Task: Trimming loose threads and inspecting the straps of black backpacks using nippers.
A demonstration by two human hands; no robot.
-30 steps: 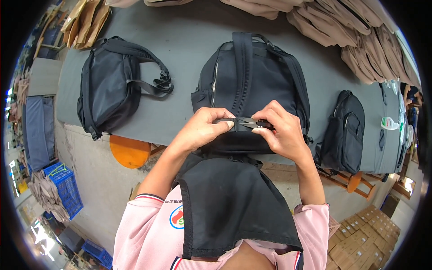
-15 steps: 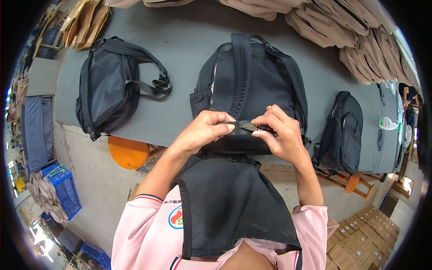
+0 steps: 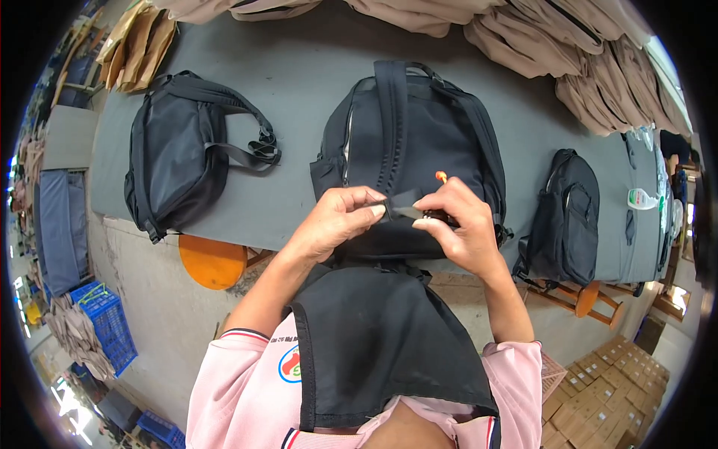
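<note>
A black backpack [image 3: 441, 142] lies on the table in front of me, its shoulder straps facing up. Over its lower edge, my left hand [image 3: 336, 224] pinches a black webbing strap [image 3: 387, 207] between thumb and fingers. My right hand [image 3: 465, 228] is closed around small thread snips, whose metal blade [image 3: 406, 212] points left at the strap and looks blurred. Whether the blade touches the webbing, I cannot tell. An orange-red tip [image 3: 441, 177] sticks up behind my right fingers; the rest of it is hidden.
Another black backpack [image 3: 179, 142] lies to the left, a smaller one [image 3: 568, 217] to the right. Beige bags [image 3: 523, 45] are piled along the far edge. An orange stool [image 3: 212, 262] stands below the table [image 3: 292, 97]; cartons [image 3: 606, 389] are stacked at lower right.
Both hands stay almost in place at the strap. The snips' blade has drawn slightly back to the right, and more of the orange-red tip shows above my right hand.
</note>
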